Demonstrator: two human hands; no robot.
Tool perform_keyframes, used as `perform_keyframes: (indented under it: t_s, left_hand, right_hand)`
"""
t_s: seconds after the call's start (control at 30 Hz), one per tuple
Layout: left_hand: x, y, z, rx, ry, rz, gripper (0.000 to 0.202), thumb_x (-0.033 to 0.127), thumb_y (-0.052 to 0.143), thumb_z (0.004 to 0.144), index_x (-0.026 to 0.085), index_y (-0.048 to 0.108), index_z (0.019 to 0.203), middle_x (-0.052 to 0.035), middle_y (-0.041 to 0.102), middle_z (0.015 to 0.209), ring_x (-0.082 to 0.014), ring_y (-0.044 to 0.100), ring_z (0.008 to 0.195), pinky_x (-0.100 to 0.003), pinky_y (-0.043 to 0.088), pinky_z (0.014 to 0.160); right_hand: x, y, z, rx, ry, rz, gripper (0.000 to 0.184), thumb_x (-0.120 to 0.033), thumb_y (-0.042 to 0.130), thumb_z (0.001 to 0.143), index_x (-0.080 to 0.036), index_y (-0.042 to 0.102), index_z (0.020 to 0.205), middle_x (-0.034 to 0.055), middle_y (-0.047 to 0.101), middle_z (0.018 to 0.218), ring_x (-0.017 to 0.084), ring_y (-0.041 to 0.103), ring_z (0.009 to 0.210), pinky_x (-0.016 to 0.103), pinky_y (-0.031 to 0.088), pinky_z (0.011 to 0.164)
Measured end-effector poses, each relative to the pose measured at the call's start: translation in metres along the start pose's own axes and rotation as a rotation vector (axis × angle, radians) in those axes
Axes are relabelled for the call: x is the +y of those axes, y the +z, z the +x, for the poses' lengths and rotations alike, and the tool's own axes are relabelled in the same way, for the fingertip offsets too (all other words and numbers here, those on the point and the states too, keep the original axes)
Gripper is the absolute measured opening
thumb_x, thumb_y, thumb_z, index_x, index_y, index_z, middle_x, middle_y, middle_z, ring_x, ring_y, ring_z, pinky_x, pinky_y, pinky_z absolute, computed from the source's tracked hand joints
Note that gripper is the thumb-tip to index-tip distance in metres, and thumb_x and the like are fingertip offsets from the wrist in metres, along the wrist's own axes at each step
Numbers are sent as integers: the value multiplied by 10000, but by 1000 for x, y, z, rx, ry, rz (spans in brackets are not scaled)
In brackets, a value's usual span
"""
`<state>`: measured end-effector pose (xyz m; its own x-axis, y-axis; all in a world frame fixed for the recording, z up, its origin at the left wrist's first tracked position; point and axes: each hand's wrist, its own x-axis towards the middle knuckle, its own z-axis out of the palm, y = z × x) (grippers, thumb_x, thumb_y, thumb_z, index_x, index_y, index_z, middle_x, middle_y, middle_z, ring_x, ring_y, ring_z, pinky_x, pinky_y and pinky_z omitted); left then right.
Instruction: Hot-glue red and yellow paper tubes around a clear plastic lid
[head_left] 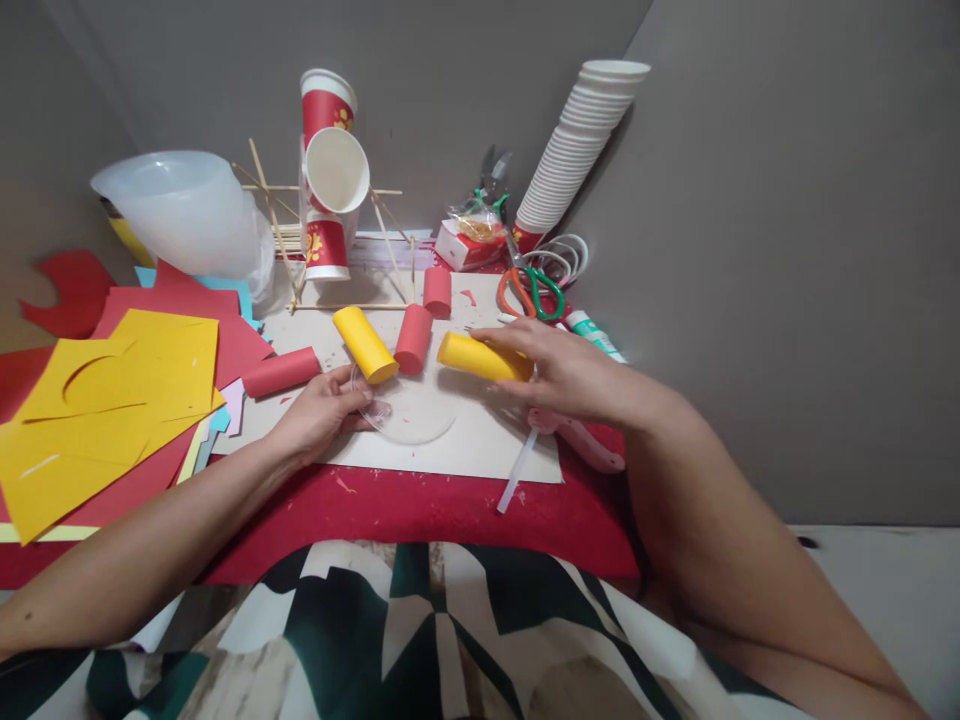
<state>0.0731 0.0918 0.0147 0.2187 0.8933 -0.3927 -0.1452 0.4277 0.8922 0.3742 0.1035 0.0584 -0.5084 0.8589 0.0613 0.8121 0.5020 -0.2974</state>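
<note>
Building seemed underway over the white board (469,455): the left hand (326,405) held a clear disc (412,428) by 1 yellow tube (364,343), the right hand (564,368) gripped another yellow tube (480,357), which likely needed gentle placing.

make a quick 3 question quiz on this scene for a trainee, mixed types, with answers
1. What colour is the tube held in the right hand?
2. True or false: the left hand grips the edge of the clear disc.
3. How many red tubes show? (a) one (b) three (c) six

Key: 1. Yellow; 2. True; 3. b
</note>
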Motion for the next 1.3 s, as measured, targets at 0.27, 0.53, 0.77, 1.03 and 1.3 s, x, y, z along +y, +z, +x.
perform_keyframes:
  t_s: [0.27, 0.53, 0.77, 1.03, 1.3]
  left_hand:
    - [7, -9, 2, 3, 53, 150, 370, 207, 886, 667, 146, 714, 989, 32, 657, 790, -119, 695, 696, -206, 595, 609]
    - [14, -30, 3, -38, -14, 293, 374, 338, 882, 737, 148, 759, 1036, -51, 741, 921, -128, 680, 764, -238, 595, 696]
    - [22, -32, -6, 70, -93, 247, 414, 279, 879, 745, 146, 746, 1114, -83, 773, 1011, -159, 735, 843, -251, 609, 732]
    - [23, -34, -43, 205, 321, 634, 365, 438, 744, 871, 195, 738, 1143, -89, 780, 1183, -214, 758, 923, -294, 621, 746]
    - [11, 4, -42, -102, 1247, 1300, 247, 218, 617, 973, 138, 692, 1194, -158, 786, 1174, -278, 744, 1058, -405, 593, 910]
  right_hand:
    - [2, 10, -2, -54, -120, 44, 559, -303, 645, 891, -202, 624, 1441, 157, 680, 1214, 341, 648, 1136, 502, 516, 994]
    - [0, 10, -1, -129, -101, 105, 535, -323, 634, 910, -192, 625, 1428, 151, 682, 1273, 326, 652, 1154, 495, 504, 1018]
    - [-2, 10, 0, -147, -87, 130, 509, -337, 626, 913, -202, 632, 1404, 146, 697, 1305, 334, 666, 1169, 501, 492, 1032]
    - [1, 6, -1, -169, -144, 274, 476, -461, 565, 957, -186, 644, 1337, 134, 721, 1282, 281, 692, 1113, 424, 537, 966]
    - [5, 5, 6, -157, -88, 326, 542, -574, 529, 960, -163, 692, 1273, 135, 737, 1175, 268, 701, 1014, 408, 544, 883]
